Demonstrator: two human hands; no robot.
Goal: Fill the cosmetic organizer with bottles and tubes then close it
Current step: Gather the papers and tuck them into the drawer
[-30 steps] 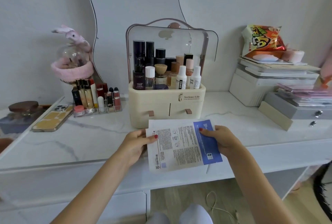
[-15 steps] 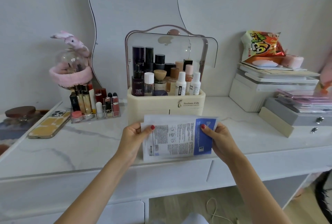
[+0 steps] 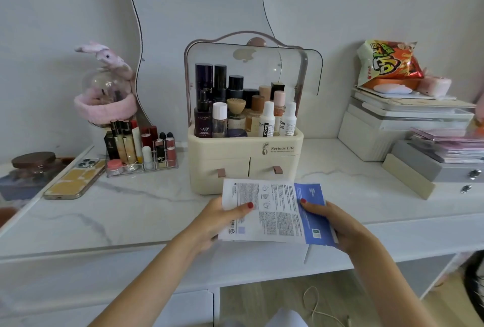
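A cream cosmetic organizer [image 3: 245,169] stands mid-table, its clear lid [image 3: 298,70] raised open behind. Several bottles and tubes [image 3: 243,109] stand upright in its top tray. Two small drawers with pink pulls sit shut at its front. Just in front of it, above the table edge, I hold a flat white and blue sheet-mask packet [image 3: 275,212] with both hands. My left hand [image 3: 217,220] grips its left edge, and my right hand [image 3: 337,224] grips its blue right end.
A clear lipstick rack [image 3: 141,148] and a phone [image 3: 74,178] lie at the left. A glass dome with a pink band [image 3: 106,98] stands behind them. Stacked boxes with a snack bag [image 3: 387,62] fill the right. A wavy mirror leans on the wall.
The packet, held in both hands, rose toward the organizer front, then settled back lower over the table edge. The view shifted slightly.
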